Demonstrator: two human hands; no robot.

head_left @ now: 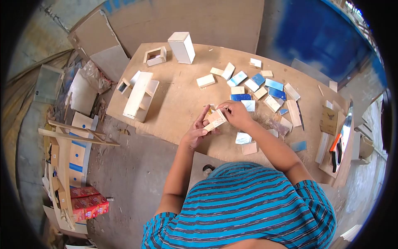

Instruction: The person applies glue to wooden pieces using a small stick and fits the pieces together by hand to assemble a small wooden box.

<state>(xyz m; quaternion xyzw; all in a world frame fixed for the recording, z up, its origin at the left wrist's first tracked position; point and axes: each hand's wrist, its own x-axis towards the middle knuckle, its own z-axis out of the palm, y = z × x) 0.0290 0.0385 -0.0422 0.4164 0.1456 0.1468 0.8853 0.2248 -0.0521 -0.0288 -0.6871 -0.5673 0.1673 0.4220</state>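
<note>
Head view: the left hand (195, 133) grips a small wooden piece (216, 120) above the tabletop (176, 93), index finger extended. The right hand (238, 114) pinches its far end.

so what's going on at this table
The person's left hand holds a small pale wooden piece over the large brown wooden table, with the right hand at its upper end. Loose blue, white and bare wooden blocks lie scattered ahead and to the right. A tall white box stands near the far edge.
</note>
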